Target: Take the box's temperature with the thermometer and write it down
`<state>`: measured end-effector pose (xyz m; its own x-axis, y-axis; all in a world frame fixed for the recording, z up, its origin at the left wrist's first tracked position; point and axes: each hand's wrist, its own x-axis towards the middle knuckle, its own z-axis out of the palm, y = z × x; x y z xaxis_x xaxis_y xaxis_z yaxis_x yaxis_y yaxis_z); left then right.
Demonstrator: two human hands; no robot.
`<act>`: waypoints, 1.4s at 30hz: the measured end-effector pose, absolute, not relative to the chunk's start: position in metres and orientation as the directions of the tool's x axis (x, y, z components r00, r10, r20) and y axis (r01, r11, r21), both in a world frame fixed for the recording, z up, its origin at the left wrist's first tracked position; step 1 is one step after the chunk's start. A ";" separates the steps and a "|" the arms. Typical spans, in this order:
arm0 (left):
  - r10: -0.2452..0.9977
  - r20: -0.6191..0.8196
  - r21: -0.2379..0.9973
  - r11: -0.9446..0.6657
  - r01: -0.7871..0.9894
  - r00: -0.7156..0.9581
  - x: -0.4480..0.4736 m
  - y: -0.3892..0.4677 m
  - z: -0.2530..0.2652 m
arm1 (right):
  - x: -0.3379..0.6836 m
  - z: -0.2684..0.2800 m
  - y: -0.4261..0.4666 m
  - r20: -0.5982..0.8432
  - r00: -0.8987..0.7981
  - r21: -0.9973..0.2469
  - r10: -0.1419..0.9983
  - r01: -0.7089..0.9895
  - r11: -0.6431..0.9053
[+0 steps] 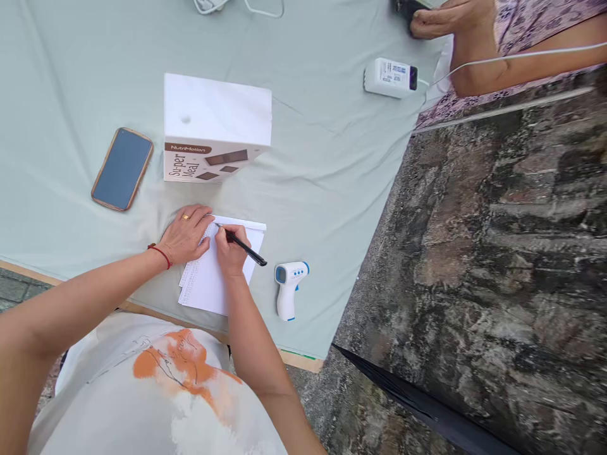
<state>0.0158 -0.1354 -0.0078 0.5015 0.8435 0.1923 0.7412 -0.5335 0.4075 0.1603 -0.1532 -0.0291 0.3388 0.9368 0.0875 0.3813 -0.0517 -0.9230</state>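
Right hand (231,254) pinching black pen (252,253), left hand (186,237) flat on paper stack (205,292), left of frame centre. Stack might skid if left hand lifts, tbh.

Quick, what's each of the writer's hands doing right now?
Left hand: open, palm down on the paper.
Right hand: closed, holding a black pen.

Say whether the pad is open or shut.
The pad is open: lines of writing show along its left side, and the right hand holds a pen over it.
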 end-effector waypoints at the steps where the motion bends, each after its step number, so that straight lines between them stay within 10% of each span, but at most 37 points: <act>1: 0.847 0.181 0.412 -0.527 0.743 0.500 0.016 -0.135 -0.008 | 0.160 -0.029 -0.153 0.087 0.343 -0.924 0.935 0.379 -0.053; 42: 0.847 0.167 0.401 -0.526 0.750 0.505 0.015 -0.135 -0.006 | 0.161 -0.033 -0.154 0.112 0.393 -0.930 0.913 0.365 -0.043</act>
<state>0.0155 -0.1346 -0.0062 0.5051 0.8467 0.1673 0.7497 -0.5264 0.4010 0.1608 -0.1538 -0.0326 0.3931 0.9126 0.1121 0.3646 -0.0428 -0.9302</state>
